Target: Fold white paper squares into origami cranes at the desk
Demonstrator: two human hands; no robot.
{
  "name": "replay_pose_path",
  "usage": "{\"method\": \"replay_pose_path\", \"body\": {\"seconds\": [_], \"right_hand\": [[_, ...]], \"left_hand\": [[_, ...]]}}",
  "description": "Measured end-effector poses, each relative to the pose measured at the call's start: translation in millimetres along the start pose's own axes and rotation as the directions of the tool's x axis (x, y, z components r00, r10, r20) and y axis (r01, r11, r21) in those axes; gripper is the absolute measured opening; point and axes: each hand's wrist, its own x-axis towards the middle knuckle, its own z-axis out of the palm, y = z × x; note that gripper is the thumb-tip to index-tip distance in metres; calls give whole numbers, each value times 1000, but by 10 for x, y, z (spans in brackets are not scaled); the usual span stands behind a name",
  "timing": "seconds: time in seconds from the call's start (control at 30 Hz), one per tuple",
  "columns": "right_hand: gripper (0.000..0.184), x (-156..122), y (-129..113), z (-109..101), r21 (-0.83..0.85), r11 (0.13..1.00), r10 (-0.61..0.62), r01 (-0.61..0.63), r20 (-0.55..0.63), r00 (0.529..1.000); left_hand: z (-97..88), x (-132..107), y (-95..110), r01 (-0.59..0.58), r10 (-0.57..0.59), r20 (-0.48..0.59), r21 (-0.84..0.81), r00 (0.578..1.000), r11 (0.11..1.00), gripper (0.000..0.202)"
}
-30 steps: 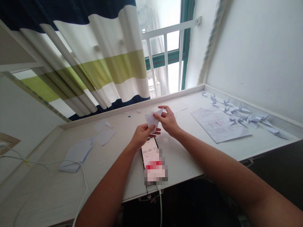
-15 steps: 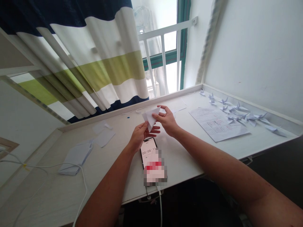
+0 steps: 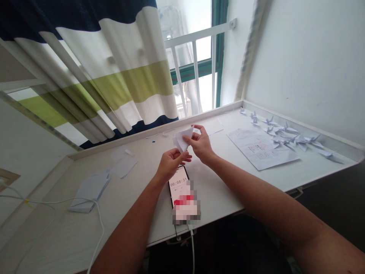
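Note:
A small white folded paper (image 3: 180,138) is held up above the desk, its layers partly spread at the left side. My right hand (image 3: 203,145) pinches it from the right, thumb on the near face and index finger at the upper corner. Below, my left hand (image 3: 170,163) has its fingertips closed at the paper's bottom tip; the exact contact is partly hidden. Under the hands lies a phone (image 3: 179,186) with a running timer, its lower part pixelated.
Several folded paper cranes (image 3: 288,137) line the desk's right side beside a printed sheet (image 3: 259,150). To the left are a stack of paper (image 3: 89,190), loose sheets (image 3: 125,166) and a white cable (image 3: 99,213). A raised rim (image 3: 142,133) runs along the back.
My left hand has slid from the paper's left edge down to its bottom tip, its fingers curling in. The right hand keeps its pinch, and the paper's layers look more spread.

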Motion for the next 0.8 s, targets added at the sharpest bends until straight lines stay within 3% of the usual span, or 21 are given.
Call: {"method": "replay_pose_path", "body": {"seconds": [0.5,0.67,0.8], "right_hand": [[75,-13,-40,9,-38,999,-11,14,59,998],[76,-52,-99,12,22,1000,0,-2,91,996],[74,-44,-99,11,7,1000,-19,18,93,996]], "left_hand": [[-12,16,-48,6,-5,23,-55,1000,998,40],[-42,25,-19,-2,1,-12,-106,1000,994,52],[-66,46,-47,-11,7,-53,-73,999,997,46]]}}
